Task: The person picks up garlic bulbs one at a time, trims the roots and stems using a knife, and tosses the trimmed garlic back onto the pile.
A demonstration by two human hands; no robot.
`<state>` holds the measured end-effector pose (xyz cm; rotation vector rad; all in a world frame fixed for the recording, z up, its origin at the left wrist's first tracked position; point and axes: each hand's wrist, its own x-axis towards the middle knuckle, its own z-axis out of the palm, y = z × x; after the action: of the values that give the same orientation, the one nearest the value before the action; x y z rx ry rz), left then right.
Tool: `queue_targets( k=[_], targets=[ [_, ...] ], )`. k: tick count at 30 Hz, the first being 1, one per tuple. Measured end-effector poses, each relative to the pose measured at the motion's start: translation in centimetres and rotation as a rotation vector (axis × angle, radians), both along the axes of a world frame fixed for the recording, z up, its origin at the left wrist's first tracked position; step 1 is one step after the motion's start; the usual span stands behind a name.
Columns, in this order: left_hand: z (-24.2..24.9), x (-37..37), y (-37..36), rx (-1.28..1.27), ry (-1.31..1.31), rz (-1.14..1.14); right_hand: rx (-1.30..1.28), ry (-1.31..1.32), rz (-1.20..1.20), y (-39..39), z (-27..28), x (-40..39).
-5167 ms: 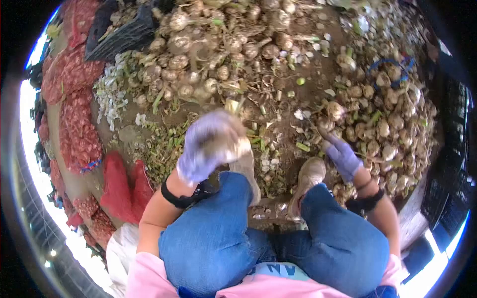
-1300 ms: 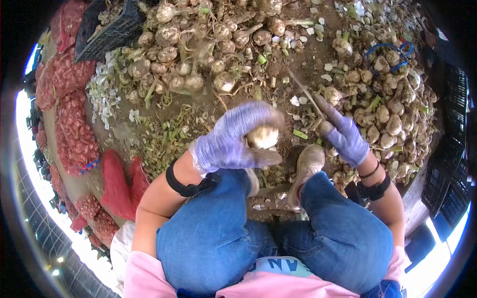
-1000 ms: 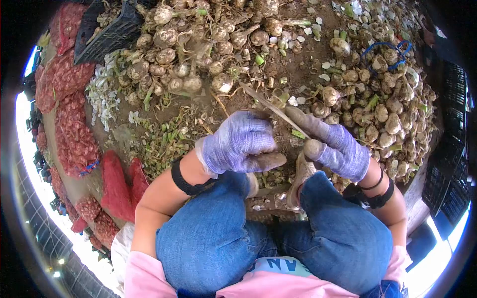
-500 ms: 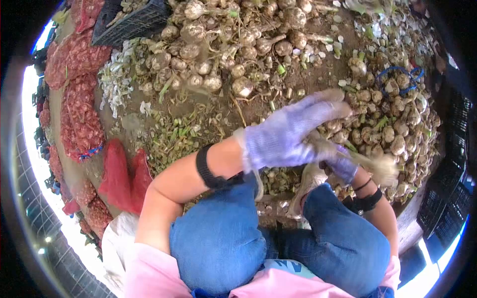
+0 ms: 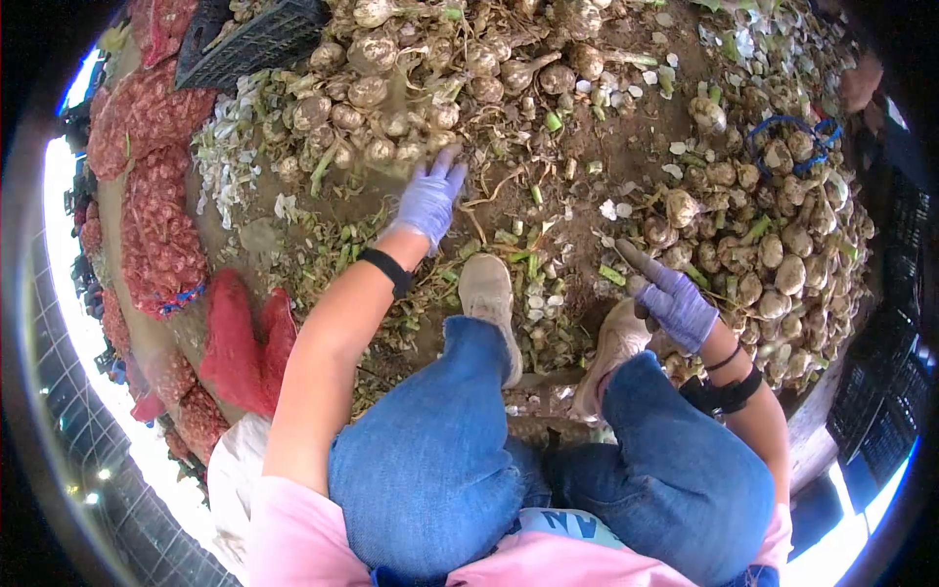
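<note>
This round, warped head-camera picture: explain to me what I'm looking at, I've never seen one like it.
A camera on a seated person's head looks down through a very wide lens, so edges bend. Blue-jeaned knees fill the bottom. The left hand in a pale purple knit glove reaches, fingers spread, to the heap of untrimmed, soil-crusted garlic bulbs. The right hand in a matching purple glove grips a small knife, barely visible, beside the pile of trimmed garlic bulbs. Cut green stalk scraps litter the dirt floor; red mesh sacks of garlic lie left.

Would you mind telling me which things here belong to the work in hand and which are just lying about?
In hand: left hand reaching into untrimmed garlic pile; right hand beside trimmed garlic heap.
Lying about: red mesh sacks, black crate, blue band.
</note>
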<state>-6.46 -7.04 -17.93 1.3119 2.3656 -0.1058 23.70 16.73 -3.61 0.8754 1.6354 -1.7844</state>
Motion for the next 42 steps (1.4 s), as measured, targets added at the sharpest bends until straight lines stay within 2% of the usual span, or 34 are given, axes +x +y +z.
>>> queue_targets(
  k=[1, 2, 3, 6, 9, 11, 14, 16, 18, 20, 22, 24, 26, 28, 30, 34, 36, 37, 38, 39, 40, 41, 42],
  targets=[
    [1.3, 0.4, 1.4, 0.13, -0.263, 0.255, 0.047, -0.021, 0.035, 0.1, 0.4, -0.2],
    [3.0, 1.6, 1.8, 0.228, -0.489, 0.384, 0.15, 0.122, 0.059, 0.0, 0.3, -0.2],
    [7.8, 3.1, 3.6, 0.326, -0.708, 0.524, 0.254, 0.265, 0.082, -0.1, 0.1, -0.1],
    [11.8, 4.9, 5.0, 0.736, -1.404, 0.643, 0.582, 0.739, 0.179, -0.2, 1.5, -1.6],
    [14.2, 5.4, 5.6, 0.694, -1.07, 0.341, 0.696, 0.809, 0.344, -0.1, 3.7, -2.7],
    [15.1, 5.6, 5.5, 0.654, -1.26, 0.332, 0.732, 0.822, 0.39, -0.3, 4.7, -3.4],
    [15.1, 4.9, 5.6, 0.716, -0.715, -0.275, 0.762, 0.835, 0.443, -0.6, 6.0, -4.3],
    [16.2, 5.4, 6.0, 0.718, -0.855, -0.146, 0.742, 0.849, 0.468, -0.6, 6.2, -4.7],
    [17.9, 7.5, 6.4, 0.647, -1.508, 0.565, 0.723, 0.886, 0.466, -0.8, 6.1, -4.9],
    [16.2, 6.9, 6.8, 0.456, -1.777, 0.815, 0.726, 0.884, 0.513, -0.8, 6.5, -5.0],
    [20.5, 7.8, 6.9, 0.673, -1.29, 0.214, 0.712, 0.873, 0.526, -1.0, 6.8, -5.0],
    [20.4, 8.4, 6.8, 0.686, -1.302, 0.333, 0.684, 0.841, 0.549, -1.2, 7.1, -4.9],
    [20.0, 8.8, 6.7, 0.699, -1.309, 0.456, 0.729, 0.914, 0.48, -1.4, 6.2, -4.8],
    [18.8, 8.0, 6.0, 0.724, -0.983, 0.232, 0.769, 0.948, 0.456, -1.5, 5.2, -4.6],
    [17.6, 8.0, 5.6, 0.739, -0.85, 0.158, 0.809, 0.942, 0.478, -1.3, 4.7, -4.4],
    [17.5, 9.3, 5.7, 0.724, -0.907, 0.261, 0.856, 0.899, 0.583, -0.9, 4.4, -4.1],
    [17.1, 9.2, 5.8, 0.697, -0.798, 0.142, 0.866, 0.978, 0.487, -1.0, 3.2, -4.0],
    [16.3, 8.8, 5.9, 0.677, -0.694, 0.009, 0.87, 1.016, 0.438, -1.0, 2.5, -3.8],
    [16.5, 8.8, 5.6, 0.699, -0.675, 0.003, 0.892, 1.027, 0.382, -0.7, 1.8, -3.6],
    [16.8, 8.7, 5.6, 0.72, -0.654, -0.002, 0.935, 0.82, 0.251, 0.7, 0.0, -2.6],
    [18.7, 8.9, 5.6, 0.786, -0.717, 0.119, 0.957, 0.598, 0.111, 2.0, -1.8, -1.6],
    [19.9, 9.2, 5.4, 0.779, -0.786, 0.11, 0.958, 0.392, -0.025, 3.3, -3.6, -0.6],
    [19.7, 8.9, 5.4, 0.774, -0.785, 0.163, 1.002, 0.363, -0.059, 4.5, -3.6, 0.8]
  ],
)
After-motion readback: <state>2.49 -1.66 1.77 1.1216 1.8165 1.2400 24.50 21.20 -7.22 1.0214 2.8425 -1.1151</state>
